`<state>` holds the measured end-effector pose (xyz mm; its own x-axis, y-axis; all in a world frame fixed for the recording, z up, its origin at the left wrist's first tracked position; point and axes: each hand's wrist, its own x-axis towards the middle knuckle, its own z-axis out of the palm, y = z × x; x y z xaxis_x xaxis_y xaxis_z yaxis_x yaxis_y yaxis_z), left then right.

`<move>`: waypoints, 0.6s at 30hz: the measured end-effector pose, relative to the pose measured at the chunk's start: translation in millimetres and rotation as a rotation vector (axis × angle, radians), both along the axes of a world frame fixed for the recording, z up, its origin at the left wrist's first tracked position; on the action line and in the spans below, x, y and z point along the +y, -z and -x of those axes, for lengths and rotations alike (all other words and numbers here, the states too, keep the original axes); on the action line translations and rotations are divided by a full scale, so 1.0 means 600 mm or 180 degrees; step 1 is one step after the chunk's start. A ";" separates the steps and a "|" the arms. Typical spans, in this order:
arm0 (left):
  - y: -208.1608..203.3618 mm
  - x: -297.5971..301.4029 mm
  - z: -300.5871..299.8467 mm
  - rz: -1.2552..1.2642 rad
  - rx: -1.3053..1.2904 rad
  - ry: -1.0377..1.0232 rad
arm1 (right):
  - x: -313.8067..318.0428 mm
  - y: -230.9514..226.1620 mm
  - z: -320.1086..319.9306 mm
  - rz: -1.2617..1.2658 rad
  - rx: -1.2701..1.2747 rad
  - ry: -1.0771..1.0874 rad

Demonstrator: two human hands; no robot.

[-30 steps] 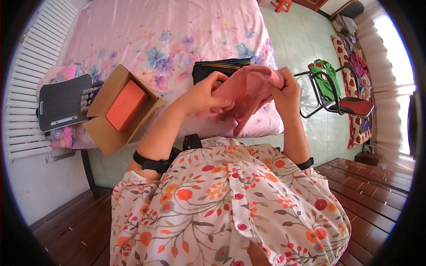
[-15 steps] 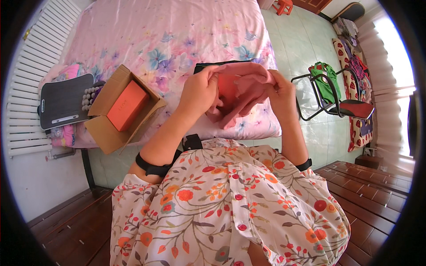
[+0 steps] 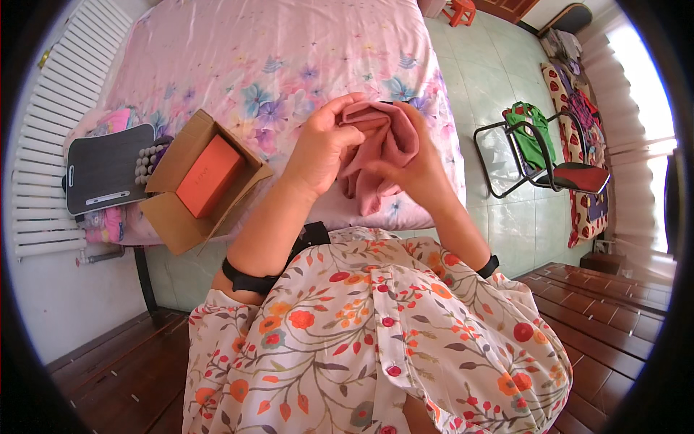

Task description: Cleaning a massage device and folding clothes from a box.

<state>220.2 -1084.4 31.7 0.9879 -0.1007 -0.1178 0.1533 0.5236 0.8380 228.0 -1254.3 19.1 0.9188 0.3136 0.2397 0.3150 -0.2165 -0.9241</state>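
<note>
A dusty-pink cloth [image 3: 383, 148], bunched and folded over, hangs between my hands above the near part of the bed. My left hand [image 3: 322, 148] pinches its left side, with the thumb over the fold and the index finger along the top. From the right, my right hand [image 3: 423, 163] wraps round the bundle, its thumb lying across the front and its other fingers mostly hidden behind the cloth. A small dark edge of something shows behind the cloth on the bed.
An open cardboard box [image 3: 242, 170] holding an orange box [image 3: 206, 177] stands on the flowered bedsheet [image 3: 282, 43], left of my hands. Beyond it lie a dark lap desk [image 3: 108, 170] and a grey beaded thing [image 3: 148, 159]. On the right is a chair [image 3: 578, 176] with a green bag [image 3: 531, 134].
The cloth was spread with its opening held wide; now it is gathered into a smaller bundle. My right hand has moved left, close to my left hand.
</note>
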 end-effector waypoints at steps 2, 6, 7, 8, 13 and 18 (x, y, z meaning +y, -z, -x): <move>0.001 -0.005 0.001 0.0122 -0.0117 0.0270 | 0.017 0.003 0.005 0.0391 -0.0118 0.0174; -0.012 0.014 0.000 -0.1044 -0.0374 0.0237 | -0.014 -0.002 -0.026 -0.0410 0.0545 0.0172; -0.004 0.015 -0.001 -0.1043 -0.0377 0.0237 | -0.026 -0.014 -0.032 -0.0580 0.0759 0.0045; 0.011 0.016 -0.001 -0.1845 -0.0681 0.0016 | -0.036 -0.031 -0.035 -0.0749 0.0974 -0.0086; 0.038 -0.010 0.013 -0.2797 -0.0943 0.0366 | -0.041 -0.088 -0.026 -0.1067 0.0927 -0.0283; 0.051 0.019 -0.005 -0.2442 -0.0496 0.0675 | -0.079 -0.103 -0.035 -0.0254 0.0459 -0.0183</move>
